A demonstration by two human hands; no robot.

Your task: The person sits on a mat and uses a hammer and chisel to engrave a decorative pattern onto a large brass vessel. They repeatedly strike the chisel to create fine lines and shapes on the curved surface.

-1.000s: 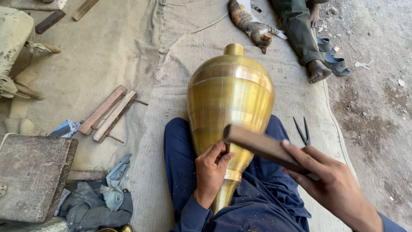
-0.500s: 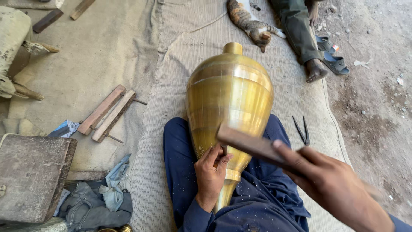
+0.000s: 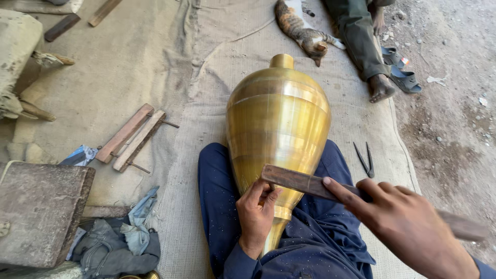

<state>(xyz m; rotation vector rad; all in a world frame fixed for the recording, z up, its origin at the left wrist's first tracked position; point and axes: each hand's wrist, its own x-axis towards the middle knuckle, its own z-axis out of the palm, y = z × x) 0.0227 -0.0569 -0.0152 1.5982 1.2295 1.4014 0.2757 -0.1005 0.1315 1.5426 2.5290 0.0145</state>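
Head-worn view, steeply down, close

Large brass vessel (image 3: 279, 129), bulbous, narrow neck pointing away, lies along the person's lap on blue trousers (image 3: 217, 206). Left hand (image 3: 254, 217) grips the vessel's tapered lower end, thumb up against a flat dark file (image 3: 302, 183). Right hand (image 3: 398, 222) grasps the file, index finger extended along it; file lies across the lower brass surface. Burlap mat (image 3: 206, 129) beneath. Black pliers (image 3: 365, 159) on mat, right of vessel. Cat (image 3: 302, 28) lying beyond the neck.
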